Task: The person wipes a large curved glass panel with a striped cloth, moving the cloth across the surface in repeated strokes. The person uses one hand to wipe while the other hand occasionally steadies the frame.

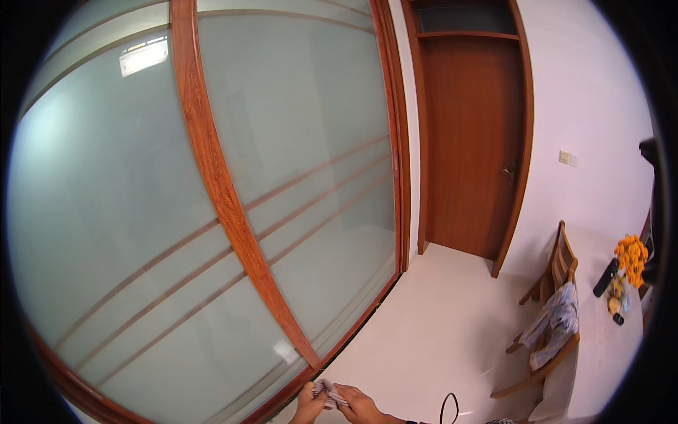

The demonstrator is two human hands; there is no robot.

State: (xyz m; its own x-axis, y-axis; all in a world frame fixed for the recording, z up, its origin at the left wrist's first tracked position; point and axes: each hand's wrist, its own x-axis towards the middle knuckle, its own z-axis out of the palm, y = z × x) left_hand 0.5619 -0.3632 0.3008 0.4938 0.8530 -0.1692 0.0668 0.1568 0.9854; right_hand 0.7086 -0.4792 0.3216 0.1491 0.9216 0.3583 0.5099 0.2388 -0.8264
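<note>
Near the bottom edge of the head view, a striped cloth (329, 395) is bunched between both hands. My left hand (309, 405) grips its left side, and my right hand (363, 404) grips its right side. The hands are close together, with the cloth between them. Behind them is the lower wooden frame (316, 361) of a sliding door with frosted glass panels (302, 106). A wooden upright (212, 169) parts two of the panels.
A brown wooden door (466, 143) stands beyond the pale floor (424, 318). At right, a wooden chair (562, 254) with a draped checked garment (556, 318) stands against a table (598, 365) bearing orange flowers (631, 257) and a black bottle (606, 277). A black cable loop (449, 407) shows at the bottom.
</note>
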